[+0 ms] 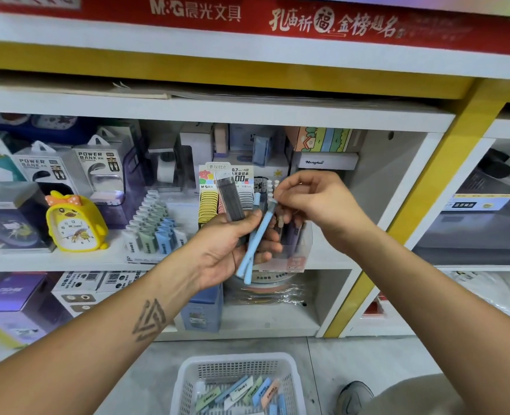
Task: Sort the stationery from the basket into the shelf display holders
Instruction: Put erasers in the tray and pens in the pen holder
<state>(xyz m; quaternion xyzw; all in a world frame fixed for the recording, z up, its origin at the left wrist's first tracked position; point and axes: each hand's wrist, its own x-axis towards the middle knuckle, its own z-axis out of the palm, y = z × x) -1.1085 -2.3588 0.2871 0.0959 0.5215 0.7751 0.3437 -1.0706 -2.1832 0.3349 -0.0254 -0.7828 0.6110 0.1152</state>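
The basket (187, 381) is white perforated plastic; the pens (255, 241) look smooth, matt plastic; the lead case (231, 199) is glossy clear plastic.

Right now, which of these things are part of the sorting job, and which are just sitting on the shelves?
Part of the job:
left hand
right hand
blue pens
lead case
basket
pen holder

Just sitting there:
yellow duck clock
power bank boxes

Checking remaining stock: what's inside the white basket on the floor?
The white basket holds small flat packs in blue, green, white and orange. Its lower part is cut off by the frame, so the full count is hidden.
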